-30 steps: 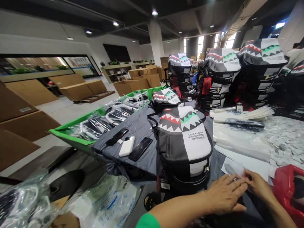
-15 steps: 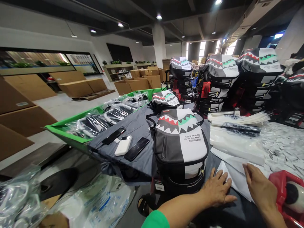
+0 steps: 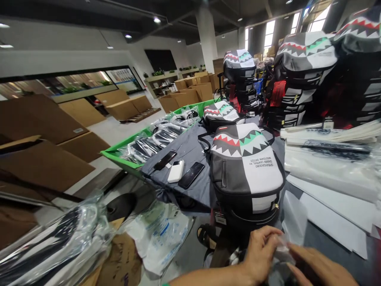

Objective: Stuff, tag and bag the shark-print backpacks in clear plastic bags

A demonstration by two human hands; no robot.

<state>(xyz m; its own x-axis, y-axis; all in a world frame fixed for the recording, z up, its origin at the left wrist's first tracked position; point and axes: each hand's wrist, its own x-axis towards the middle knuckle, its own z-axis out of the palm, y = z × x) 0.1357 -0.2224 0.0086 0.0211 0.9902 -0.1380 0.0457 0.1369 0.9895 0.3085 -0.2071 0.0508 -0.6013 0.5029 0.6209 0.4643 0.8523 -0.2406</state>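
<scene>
left hand point(image 3: 262, 254) and right hand point(image 3: 321, 272) together, both pinching clear plastic piece point(image 3: 282, 254), near front of shark-mouth backpack point(image 3: 245, 171). white paper sheets point(image 3: 333, 214) right of backpack. black phone point(image 3: 190, 175), white power bank point(image 3: 176, 171) on grey cloth point(image 3: 184, 147) left of backpack; green-rimmed tray point(image 3: 127, 153) beyond cloth.

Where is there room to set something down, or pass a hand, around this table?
Grey cloth shows bare below the phones, left of the backpack. A dark strip lies bare below the white sheets. It's crowded at the left hand and right hand, around the clear plastic, and at the stacked backpacks.
</scene>
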